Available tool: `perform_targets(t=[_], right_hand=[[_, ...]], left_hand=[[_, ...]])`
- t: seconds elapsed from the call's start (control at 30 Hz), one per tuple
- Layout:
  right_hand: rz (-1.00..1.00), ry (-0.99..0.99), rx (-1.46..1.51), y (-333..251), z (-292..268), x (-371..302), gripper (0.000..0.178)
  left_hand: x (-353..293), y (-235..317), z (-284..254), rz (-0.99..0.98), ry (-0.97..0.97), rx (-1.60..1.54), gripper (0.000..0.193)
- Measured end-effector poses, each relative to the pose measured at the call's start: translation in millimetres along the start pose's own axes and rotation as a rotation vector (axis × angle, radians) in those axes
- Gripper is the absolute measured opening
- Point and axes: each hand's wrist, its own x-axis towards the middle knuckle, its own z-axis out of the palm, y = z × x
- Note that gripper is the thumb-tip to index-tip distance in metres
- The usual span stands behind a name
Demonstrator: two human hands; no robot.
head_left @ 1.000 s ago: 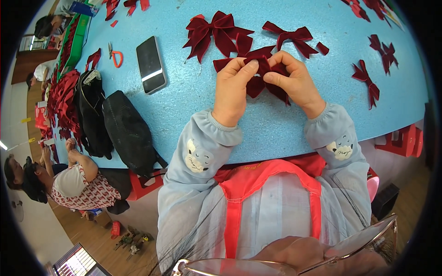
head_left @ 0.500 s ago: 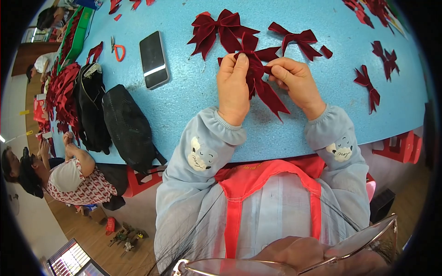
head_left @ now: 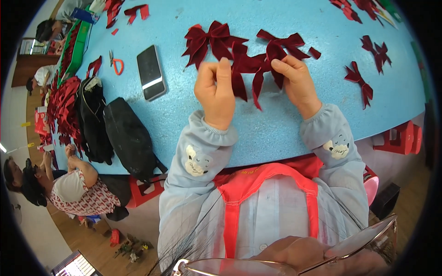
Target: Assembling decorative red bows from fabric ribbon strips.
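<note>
A dark red velvet bow (head_left: 258, 64) with long tails hangs between my hands above the blue table. My right hand (head_left: 300, 83) pinches its right loop between thumb and fingers. My left hand (head_left: 215, 94) is closed at the bow's left side, thumb up and fingers curled; the exact grip there is partly hidden. Just beyond lie a larger finished bow (head_left: 212, 39) and another bow (head_left: 291, 42), with a small velvet scrap (head_left: 315, 53) beside it. Two more bows, one knotted narrow (head_left: 359, 83) and one wider (head_left: 376, 53), lie to the right.
On the blue table (head_left: 184, 124) to the left are a phone (head_left: 151, 71), orange-handled scissors (head_left: 118, 66), a black pouch (head_left: 129, 133), a black bag (head_left: 94, 117) and a heap of red ribbon (head_left: 66, 103). Another person (head_left: 80, 186) sits at the left edge. Red stools (head_left: 398, 138) stand below.
My hands have moved apart, the left one leftward and slightly down. The bow between them has turned and spread, its tails now hanging downward. The whole view has shifted a little.
</note>
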Motion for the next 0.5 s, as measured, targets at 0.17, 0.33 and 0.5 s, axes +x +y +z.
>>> perform_targets(t=[0.17,0.33,0.5], right_hand=[[-0.074,0.125,-0.004,1.2,-0.7,1.1,0.009],[0.016,0.082,0.059,-0.3,6.7,-3.4,0.008],[0.137,0.046,0.305,3.3,14.7,-7.4,0.01]], left_hand=[[-13.7,12.8,6.1,-0.254,-0.31,0.034,0.018],[-17.2,7.6,10.9,-0.582,-0.312,-0.218,0.018],[-13.4,11.2,11.7,-1.071,-0.267,-0.902,0.015]])
